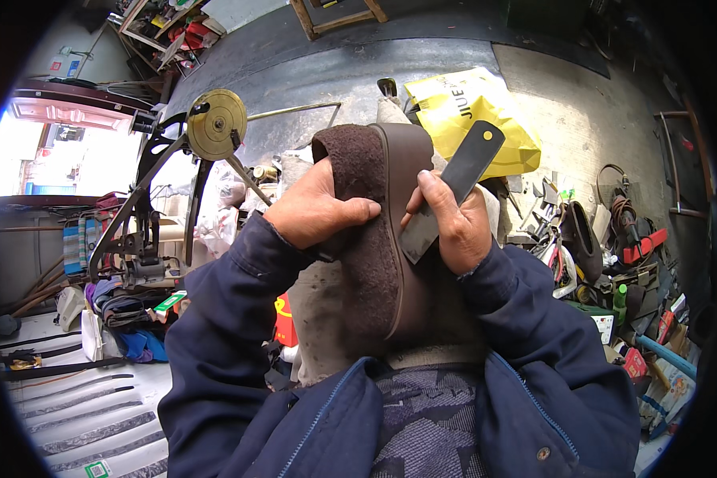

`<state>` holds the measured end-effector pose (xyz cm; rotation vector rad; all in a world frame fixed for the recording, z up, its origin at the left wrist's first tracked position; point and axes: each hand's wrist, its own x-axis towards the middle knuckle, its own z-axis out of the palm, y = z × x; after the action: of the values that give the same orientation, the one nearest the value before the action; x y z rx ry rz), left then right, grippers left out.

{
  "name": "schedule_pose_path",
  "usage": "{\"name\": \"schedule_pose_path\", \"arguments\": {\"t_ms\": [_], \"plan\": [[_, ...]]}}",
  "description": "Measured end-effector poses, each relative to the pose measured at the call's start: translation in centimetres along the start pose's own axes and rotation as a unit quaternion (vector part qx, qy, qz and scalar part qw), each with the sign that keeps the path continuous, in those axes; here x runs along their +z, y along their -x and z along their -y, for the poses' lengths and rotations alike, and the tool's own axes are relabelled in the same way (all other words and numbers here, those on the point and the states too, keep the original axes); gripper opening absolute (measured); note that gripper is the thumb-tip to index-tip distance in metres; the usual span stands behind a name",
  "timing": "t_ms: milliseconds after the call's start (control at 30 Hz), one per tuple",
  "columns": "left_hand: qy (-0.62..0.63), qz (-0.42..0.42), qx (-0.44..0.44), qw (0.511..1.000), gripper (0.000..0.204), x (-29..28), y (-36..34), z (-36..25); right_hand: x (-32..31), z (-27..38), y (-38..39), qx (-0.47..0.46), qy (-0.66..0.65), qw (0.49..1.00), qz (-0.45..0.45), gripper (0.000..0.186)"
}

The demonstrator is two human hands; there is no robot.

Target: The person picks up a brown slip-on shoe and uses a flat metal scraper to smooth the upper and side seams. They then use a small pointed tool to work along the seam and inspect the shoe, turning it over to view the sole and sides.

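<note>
A dark brown fuzzy slipper (pixel 365 275) with a thick brown sole lies over my lap, turned on its side so the sole faces right. My left hand (pixel 317 205) is closed on its upper, fingers inside the opening and thumb pressed on the fuzzy outside near the sole's edge. Closed round a flat cobbler's knife (pixel 474 159) is my right hand (pixel 459 227). The knife's black handle, with a yellow dot, points up and away. Its grey blade slants down to the left against or just over the sole; contact cannot be told.
A hand-cranked sewing machine (pixel 147 183) with a brass-coloured wheel stands at the left. Beyond the slipper lies a yellow plastic bag (pixel 482 123). Tools and shoe parts crowd the right side, with a dark shoe (pixel 583 239) among them. Black strips (pixel 80 398) lie at lower left.
</note>
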<state>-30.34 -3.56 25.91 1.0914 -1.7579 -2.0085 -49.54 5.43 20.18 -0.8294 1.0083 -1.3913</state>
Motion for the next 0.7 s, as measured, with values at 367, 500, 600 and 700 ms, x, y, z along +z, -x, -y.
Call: {"name": "schedule_pose_path", "arguments": {"t_ms": [367,500,600,700], "plan": [[-0.013,-0.004,0.006,1.0,0.054,0.06,-0.03,0.03,-0.31,-0.2,0.23,-0.003,-0.011,1.0,0.014,0.041],[-0.015,-0.001,0.004,1.0,0.054,0.03,0.01,-0.05,-0.46,-0.3,0.2,-0.008,-0.007,1.0,0.02,0.04],[-0.029,-0.014,-0.002,0.999,0.055,0.09,-0.03,-0.07,-0.59,-0.32,0.29,-0.01,-0.007,1.0,0.025,0.04],[-0.033,-0.017,-0.007,0.999,0.056,0.16,0.01,-0.04,-0.77,-0.28,0.61,-0.003,-0.007,1.0,0.027,0.039]]}}
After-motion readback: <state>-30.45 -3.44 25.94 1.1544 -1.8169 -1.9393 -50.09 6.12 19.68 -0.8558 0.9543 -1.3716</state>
